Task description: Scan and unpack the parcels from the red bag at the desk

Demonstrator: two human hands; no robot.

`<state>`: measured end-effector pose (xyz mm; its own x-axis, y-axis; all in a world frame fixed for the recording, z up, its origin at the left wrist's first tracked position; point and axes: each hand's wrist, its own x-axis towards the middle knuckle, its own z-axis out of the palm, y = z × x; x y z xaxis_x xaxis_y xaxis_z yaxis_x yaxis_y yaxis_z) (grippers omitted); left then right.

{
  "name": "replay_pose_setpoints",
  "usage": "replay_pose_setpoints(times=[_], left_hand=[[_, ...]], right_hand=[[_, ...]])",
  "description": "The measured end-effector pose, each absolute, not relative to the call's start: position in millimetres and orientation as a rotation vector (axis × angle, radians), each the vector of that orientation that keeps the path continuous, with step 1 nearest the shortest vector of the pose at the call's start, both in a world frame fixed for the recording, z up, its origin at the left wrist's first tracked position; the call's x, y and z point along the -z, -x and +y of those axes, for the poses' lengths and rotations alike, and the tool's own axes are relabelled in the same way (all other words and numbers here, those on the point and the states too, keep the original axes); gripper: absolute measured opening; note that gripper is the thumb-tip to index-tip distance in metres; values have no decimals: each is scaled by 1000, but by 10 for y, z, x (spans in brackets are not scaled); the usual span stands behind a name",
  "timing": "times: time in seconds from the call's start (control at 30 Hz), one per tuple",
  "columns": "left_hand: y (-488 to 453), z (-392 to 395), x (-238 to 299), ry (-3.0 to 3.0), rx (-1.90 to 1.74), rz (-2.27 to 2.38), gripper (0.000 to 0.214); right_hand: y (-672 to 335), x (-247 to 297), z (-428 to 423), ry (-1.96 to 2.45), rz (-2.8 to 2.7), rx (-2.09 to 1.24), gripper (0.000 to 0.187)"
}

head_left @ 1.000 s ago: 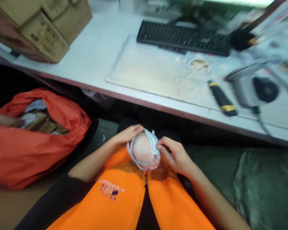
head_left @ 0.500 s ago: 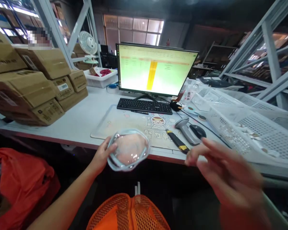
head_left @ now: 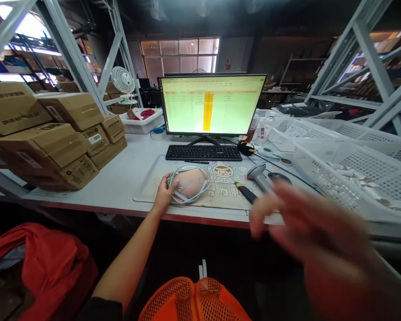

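Observation:
My left hand [head_left: 167,189] grips the left edge of a round, clear plastic package [head_left: 190,183] with a pale bluish rim and a pinkish middle; its exact kind I cannot make out. The package is over the front part of a printed desk mat [head_left: 147,189]. On the right, my right hand [head_left: 307,227] is raised close to the camera and smeared by motion, so its fingers are unclear. Beyond it lie a yellow-and-black utility knife [head_left: 245,192], a grey barcode scanner [head_left: 259,176] and a dark mouse [head_left: 279,178], partly covered by the hand.
A lit monitor [head_left: 187,107] and black keyboard [head_left: 203,152] stand behind the mat. Cardboard boxes [head_left: 63,147] are stacked at left. White perforated baskets [head_left: 370,160] fill the right side. Red fabric [head_left: 53,263] hangs below the desk's left front edge.
My left hand has carried the package forward, over the mat. My right hand stays raised at the right, still blurred. The camera view has tilted up slightly.

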<state>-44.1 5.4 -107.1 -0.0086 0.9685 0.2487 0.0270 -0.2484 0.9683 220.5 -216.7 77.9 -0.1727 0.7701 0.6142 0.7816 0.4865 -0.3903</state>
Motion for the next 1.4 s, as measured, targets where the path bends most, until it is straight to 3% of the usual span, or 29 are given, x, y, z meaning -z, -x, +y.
replay_pose_setpoints(times=[0.07,0.17,0.3,0.5,0.63,0.83,1.07,1.4], left_hand=[[447,47,1062,-1426,-1393,1108,62],[448,53,1050,-1447,-1428,1047,70],[454,-23,1066,-1556,-1506,992,75],[456,-251,1053,-1867,-1413,971,60],[432,-105,984,-1757,-1421,1135,58],[246,333,927,-1782,-1011,1407,44],[39,757,766,-1994,-978,1493,46],[-28,1602,669,-2160,-919,1689,51]], right_hand=[[-2477,-600,-1697,1422,-1794,37,51],[-2973,-129,-1013,1987,-1489,109,56],[-3371,430,-655,2345,-1483,140,63],[-3718,590,-644,2271,-1478,250,62],[-4247,617,-658,2155,-1429,419,63],[-4773,783,-618,2028,-1542,228,62],[-4947,876,-540,1996,-1577,78,78],[-5140,1091,-521,1937,-1610,375,66]])
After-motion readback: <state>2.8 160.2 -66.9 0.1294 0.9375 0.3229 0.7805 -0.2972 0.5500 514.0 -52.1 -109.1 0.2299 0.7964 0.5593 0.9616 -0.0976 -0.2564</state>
